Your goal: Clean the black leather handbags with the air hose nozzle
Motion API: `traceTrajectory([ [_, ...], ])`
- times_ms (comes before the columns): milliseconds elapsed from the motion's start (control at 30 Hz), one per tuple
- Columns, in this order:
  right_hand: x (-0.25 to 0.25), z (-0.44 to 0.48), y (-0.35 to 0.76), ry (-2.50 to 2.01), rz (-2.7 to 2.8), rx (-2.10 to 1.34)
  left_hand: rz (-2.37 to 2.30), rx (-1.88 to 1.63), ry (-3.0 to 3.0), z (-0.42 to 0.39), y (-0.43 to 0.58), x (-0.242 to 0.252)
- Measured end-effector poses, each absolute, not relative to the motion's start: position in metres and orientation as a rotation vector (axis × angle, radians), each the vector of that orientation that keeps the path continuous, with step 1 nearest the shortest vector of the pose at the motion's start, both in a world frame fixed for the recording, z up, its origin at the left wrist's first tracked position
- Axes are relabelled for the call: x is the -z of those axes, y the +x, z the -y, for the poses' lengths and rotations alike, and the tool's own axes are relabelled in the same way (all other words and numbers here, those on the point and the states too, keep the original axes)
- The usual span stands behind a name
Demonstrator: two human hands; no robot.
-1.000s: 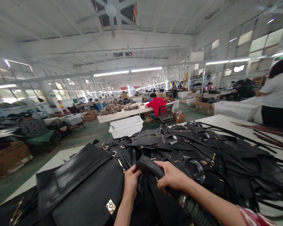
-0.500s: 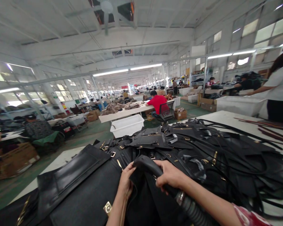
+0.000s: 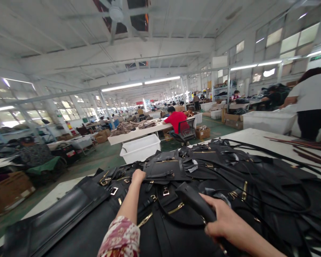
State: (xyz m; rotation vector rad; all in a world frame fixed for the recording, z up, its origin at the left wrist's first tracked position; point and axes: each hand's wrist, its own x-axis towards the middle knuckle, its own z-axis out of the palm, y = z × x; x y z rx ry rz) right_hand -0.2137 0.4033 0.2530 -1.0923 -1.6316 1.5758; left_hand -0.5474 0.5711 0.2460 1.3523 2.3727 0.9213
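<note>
My right hand [image 3: 224, 219] is wrapped around a black hose nozzle [image 3: 198, 203], whose tip points up and left over the bags. My left hand [image 3: 138, 175] reaches out to the far side of the pile, its fingers curled down against black leather; what they grip is hidden. Beneath both hands spread black leather bags [image 3: 176, 221] with gold zips and buckles. A gold zipper [image 3: 160, 214] lies between my forearms. A smooth black leather bag [image 3: 66, 207] lies on the left.
Black straps [image 3: 280, 153] trail over the pile's right side on a white table [image 3: 254, 134]. Brown strips lie at the table's right. A white bin [image 3: 141, 148] stands beyond the far edge. A person in red [image 3: 176, 119] sits ahead; another person [image 3: 314, 96] stands at right.
My left hand has moved from beside the nozzle tip forward to the far pile. The black piece it held is no longer in it. My right hand has shifted right and lower with the nozzle.
</note>
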Motion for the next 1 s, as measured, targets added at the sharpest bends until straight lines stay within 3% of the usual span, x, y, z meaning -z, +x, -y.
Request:
traceTrajectory([
  [233,-0.262,-0.402,-0.187,-1.137,1.601,-1.586,-2.456,-0.709,1.016,-0.592,-0.563,-0.228],
  [400,-0.27,-0.399,-0.186,-1.079,1.621,-1.633,-2.245,-0.978,1.02,-0.579,-0.551,-0.236],
  [567,-0.272,-0.392,-0.185,-1.014,1.583,-1.66,-1.774,-1.279,1.077,-0.512,-0.518,-0.229],
  [767,-0.255,-0.394,-0.197,-1.001,1.643,-1.75,-1.361,-1.408,0.956,-0.438,-0.483,-0.211],
  [1000,-0.245,-0.403,-0.218,-0.958,1.636,-1.803,-1.244,-1.507,0.916,-0.435,-0.481,-0.204],
])
